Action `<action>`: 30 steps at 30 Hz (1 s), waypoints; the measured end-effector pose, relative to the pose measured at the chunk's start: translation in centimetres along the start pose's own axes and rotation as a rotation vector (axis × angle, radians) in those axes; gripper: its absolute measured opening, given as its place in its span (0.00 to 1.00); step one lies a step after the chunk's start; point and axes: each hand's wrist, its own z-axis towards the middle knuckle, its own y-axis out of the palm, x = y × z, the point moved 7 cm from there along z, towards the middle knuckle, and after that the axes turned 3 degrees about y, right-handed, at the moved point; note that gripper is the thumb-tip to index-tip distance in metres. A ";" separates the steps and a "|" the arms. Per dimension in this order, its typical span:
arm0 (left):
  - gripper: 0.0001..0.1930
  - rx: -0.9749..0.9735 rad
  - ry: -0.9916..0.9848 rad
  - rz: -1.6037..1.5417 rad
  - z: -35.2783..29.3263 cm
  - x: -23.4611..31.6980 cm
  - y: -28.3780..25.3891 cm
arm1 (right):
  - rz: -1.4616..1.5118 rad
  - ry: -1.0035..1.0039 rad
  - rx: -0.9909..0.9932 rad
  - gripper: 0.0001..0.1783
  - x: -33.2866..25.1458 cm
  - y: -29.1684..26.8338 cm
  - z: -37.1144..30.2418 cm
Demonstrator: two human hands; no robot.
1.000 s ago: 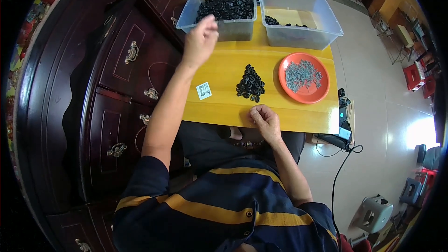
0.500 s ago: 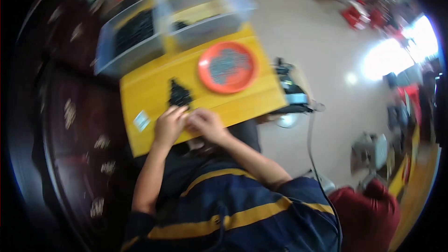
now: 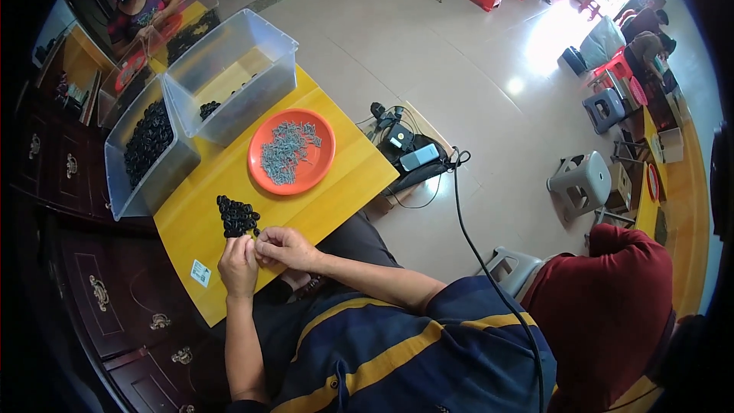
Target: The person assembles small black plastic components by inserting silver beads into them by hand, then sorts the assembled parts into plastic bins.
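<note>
On the yellow table (image 3: 355, 160) lies a small pile of black ring-like parts (image 3: 238, 218), just beyond my hands. My left hand (image 3: 239, 266) is closed at the near side of this pile, its thumb and fingers pressed together. Beside it, my right hand (image 3: 289, 249) pinches close to the left fingertips. Whatever is between the fingers is too small and covered to name. Farther off sits a round orange plate (image 3: 329, 157) that holds many loose grey screws (image 3: 284, 159).
Two clear plastic bins stand at the table's far left: one bin (image 3: 126, 203) full of black parts, another bin (image 3: 229, 111) with only a few. A white label (image 3: 200, 273) lies at the left edge. A black cable (image 3: 468, 241) runs down on the right. Grey stools (image 3: 581, 183) stand beyond.
The view has turned, so the table now appears farther left and tilted, and the blur is gone. Both hands stay together by the black pile.
</note>
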 end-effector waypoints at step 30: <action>0.04 -0.148 0.094 -0.317 11.0 6.5 2.5 | -0.624 -0.249 0.249 0.09 -5.8 -4.4 -3.0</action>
